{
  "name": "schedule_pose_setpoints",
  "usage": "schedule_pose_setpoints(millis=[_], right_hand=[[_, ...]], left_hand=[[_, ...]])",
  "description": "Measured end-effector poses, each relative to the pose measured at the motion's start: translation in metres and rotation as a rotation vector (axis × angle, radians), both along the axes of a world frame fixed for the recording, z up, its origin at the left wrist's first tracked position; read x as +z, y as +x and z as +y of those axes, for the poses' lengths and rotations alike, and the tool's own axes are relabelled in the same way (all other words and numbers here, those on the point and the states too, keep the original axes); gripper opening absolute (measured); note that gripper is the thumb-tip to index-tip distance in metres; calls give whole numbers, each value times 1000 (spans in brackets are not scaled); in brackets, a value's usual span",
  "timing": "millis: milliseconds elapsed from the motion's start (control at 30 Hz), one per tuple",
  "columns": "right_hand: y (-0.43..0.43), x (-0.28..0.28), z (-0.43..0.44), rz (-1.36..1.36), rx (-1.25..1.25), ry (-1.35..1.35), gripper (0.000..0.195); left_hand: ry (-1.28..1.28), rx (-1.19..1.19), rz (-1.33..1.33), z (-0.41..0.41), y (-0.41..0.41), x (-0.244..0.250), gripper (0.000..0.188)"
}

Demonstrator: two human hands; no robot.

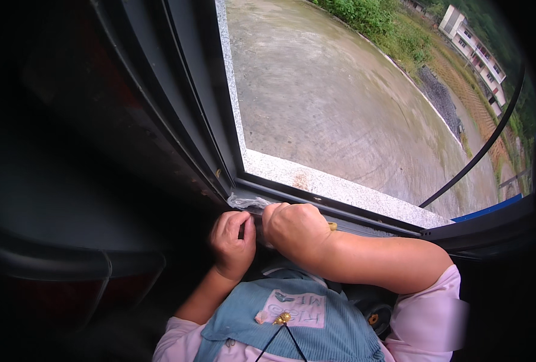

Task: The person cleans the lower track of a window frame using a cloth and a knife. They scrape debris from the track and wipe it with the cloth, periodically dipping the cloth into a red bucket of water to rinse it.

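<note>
Low in the corner of a dark window frame (277,188), my two hands work close together. My right hand (297,226) is closed in a fist around a tool; its yellow end (332,225) sticks out by the wrist. A thin grey part of it seems to reach towards my left fingers. Crumpled whitish cloth or film (247,201) lies in the corner of the track, just beyond my right knuckles. On my left hand (234,240) the thumb and forefinger meet at the thin grey part; whether they grip it is hidden.
A speckled stone sill (340,190) runs outside the frame, with concrete ground (331,90) below. Dark upright frame rails (191,81) rise on the left. A black padded seat (60,253) stands at lower left. Outside, a black curved bar (485,149) crosses the right side.
</note>
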State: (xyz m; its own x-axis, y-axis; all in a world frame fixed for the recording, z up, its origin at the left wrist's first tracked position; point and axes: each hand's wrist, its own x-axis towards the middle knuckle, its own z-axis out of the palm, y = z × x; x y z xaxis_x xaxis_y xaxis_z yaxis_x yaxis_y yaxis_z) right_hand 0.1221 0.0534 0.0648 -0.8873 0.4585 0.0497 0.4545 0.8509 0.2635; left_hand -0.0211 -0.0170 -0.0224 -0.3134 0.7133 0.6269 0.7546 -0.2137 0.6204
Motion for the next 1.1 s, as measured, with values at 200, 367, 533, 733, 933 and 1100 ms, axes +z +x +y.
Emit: schedule_pose_setpoints(millis=[200,367,533,733,933,1100], right_hand=[[27,27,-14,-147,-32,16,20],[6,0,-8,34,-51,40,20],[-11,-1,-9,-54,-79,-33,20],[18,17,-8,-108,-42,-111,19],[63,69,-6,25,-125,-504,13],[79,77,-1,172,-118,-542,11]], left_hand=[[50,-187,-2,-5,20,5,23],[-1,-94,-44,-12,12,1,28],[-70,-102,-94,-18,9,-8,30],[-44,-230,-41,-15,17,-6,35],[-29,-235,-72,-21,4,-2,39],[-57,-85,-135,-16,1,13,48]])
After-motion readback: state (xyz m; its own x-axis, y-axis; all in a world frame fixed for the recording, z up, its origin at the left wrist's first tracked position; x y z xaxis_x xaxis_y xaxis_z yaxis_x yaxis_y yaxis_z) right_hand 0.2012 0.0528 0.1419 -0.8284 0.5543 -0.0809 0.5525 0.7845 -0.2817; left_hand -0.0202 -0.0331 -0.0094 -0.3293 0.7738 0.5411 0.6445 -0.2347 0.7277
